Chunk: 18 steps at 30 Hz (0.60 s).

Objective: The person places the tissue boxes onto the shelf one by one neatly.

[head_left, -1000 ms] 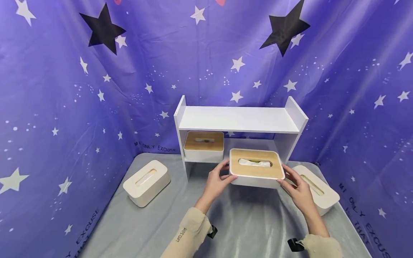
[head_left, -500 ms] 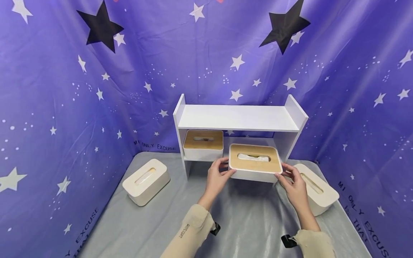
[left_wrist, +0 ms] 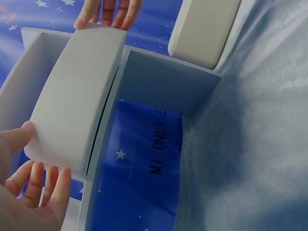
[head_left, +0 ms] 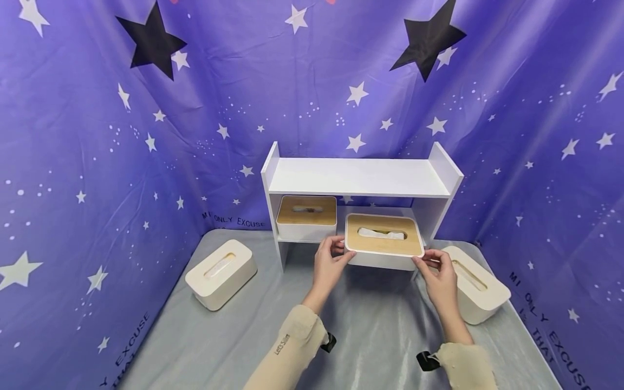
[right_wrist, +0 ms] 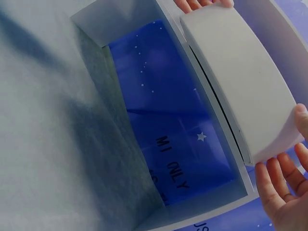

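A white tissue box (head_left: 380, 247) with a wood-look lid and white tissue in its slot is held between both hands. It stands at the front of the right half of the white shelf unit's (head_left: 361, 176) middle board. My left hand (head_left: 327, 268) grips its left end, thumb at the front corner and fingers around the side. At the opposite end, my right hand (head_left: 441, 279) holds it the same way. In both wrist views the box's plain front lies along the board's edge. A matching tissue box (head_left: 307, 232) sits left of it on that board.
On the grey cloth-covered table (head_left: 234, 336), a cream tissue box (head_left: 221, 276) lies left of the shelf unit. Another cream tissue box (head_left: 480, 292) lies to the right, close behind the right hand. A purple star-patterned curtain (head_left: 312, 81) surrounds the table.
Both hands have moved the tissue box away from me, further over the middle board, and slightly left. Their grip on its ends is kept. The other boxes stay in place.
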Tool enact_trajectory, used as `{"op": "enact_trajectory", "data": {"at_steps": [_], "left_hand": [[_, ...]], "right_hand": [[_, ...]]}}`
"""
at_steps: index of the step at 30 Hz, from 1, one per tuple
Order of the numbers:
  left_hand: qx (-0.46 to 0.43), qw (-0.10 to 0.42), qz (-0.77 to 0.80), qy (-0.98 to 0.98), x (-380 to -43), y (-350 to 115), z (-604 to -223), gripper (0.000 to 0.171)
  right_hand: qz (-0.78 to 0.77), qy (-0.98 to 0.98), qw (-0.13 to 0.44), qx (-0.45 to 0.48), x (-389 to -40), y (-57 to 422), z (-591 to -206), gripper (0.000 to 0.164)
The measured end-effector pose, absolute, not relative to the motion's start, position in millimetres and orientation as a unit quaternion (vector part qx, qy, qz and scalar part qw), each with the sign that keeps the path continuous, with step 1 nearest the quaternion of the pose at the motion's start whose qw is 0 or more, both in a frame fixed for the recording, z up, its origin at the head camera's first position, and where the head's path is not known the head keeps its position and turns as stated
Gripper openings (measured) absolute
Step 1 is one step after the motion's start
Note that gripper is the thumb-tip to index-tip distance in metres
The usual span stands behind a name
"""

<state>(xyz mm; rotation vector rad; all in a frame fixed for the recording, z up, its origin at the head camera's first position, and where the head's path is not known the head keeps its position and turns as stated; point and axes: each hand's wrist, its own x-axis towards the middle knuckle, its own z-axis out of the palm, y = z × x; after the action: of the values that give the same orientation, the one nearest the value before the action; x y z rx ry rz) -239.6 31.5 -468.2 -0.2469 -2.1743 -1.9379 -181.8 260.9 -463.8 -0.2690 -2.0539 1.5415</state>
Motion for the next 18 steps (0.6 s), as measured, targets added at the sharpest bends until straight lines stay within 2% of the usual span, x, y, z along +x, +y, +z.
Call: {"op": "enact_trajectory", "data": {"at_steps": [5,18], "left_hand": [[-0.087,0.111,-0.665,-0.733,-239.4,31.8,-470.1,0.040],[-0.103,0.105,-0.703,-0.696,-237.3,33.5,-475.4,0.043]], "right_hand": [[0.572,-0.762,0.292,-0.088,-172.8,248.8,-450.6,0.029],[0.589,-0.739,0.320,-0.073,-175.4,243.4,-450.8,0.028]]}}
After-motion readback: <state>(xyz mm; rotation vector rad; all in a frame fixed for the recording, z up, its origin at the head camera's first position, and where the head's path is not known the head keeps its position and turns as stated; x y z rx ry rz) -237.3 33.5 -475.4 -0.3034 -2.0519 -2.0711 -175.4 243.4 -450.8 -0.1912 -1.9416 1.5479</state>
